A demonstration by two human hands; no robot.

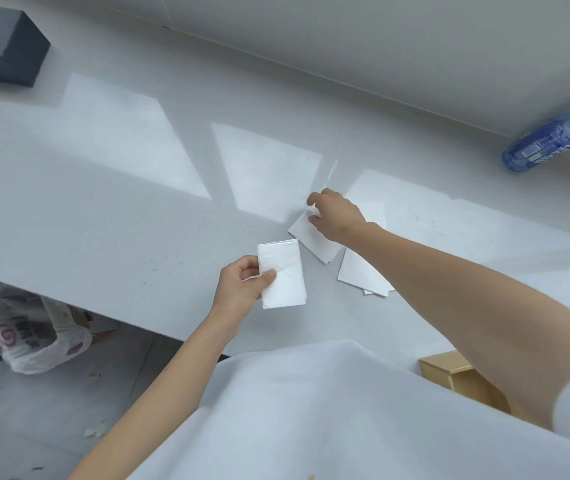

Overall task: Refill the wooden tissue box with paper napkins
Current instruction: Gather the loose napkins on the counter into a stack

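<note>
My left hand (242, 287) holds a small stack of folded white napkins (285, 280) just above the white counter (103, 202). Further out, my right hand (337, 214) rests on a loose folded napkin (307, 237) lying on the counter, fingers curled over its far corner. Another napkin pile (359, 275) lies under my right forearm. A light wooden box (463, 379) shows at the lower right, partly hidden by my right arm.
A dark grey tissue box (6, 46) with an oval slot sits at the far left of the counter. A blue-labelled plastic bottle (553, 136) lies at the far right by the wall. A plastic bag (34, 334) sits on the floor below the counter edge.
</note>
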